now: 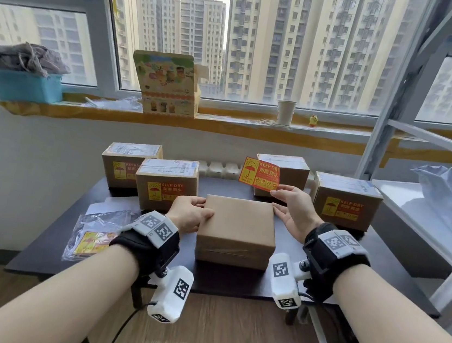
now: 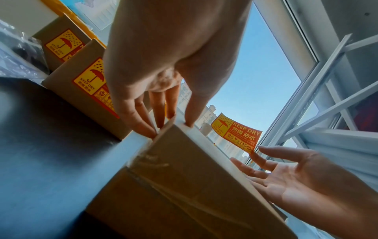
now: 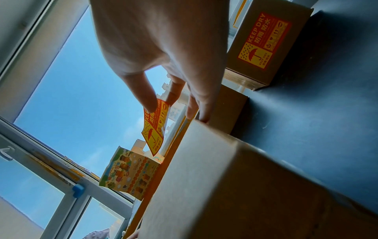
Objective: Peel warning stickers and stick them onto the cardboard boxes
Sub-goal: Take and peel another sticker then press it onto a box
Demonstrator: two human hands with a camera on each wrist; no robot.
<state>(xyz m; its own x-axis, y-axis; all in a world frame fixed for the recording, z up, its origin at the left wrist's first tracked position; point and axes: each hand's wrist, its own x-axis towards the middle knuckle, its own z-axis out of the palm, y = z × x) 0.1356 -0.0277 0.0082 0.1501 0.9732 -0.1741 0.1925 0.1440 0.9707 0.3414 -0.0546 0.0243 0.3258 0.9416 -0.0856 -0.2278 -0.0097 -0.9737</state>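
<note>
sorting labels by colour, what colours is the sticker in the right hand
The sticker pinched by the right hand is orange-red with a yellow umbrella panel, clearest in the head view.

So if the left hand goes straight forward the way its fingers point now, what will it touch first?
Probably the stickered box just behind: the left hand grips the plain box at its left edge, fingers pointing toward the window. Depth is unclear, so it may slide past.

Left hand: at 9 o'clock of the box, fingers gripping its left edge.
Right hand: at 2 o'clock, thumb and forefinger pinching a sticker; other fingers extended.
</note>
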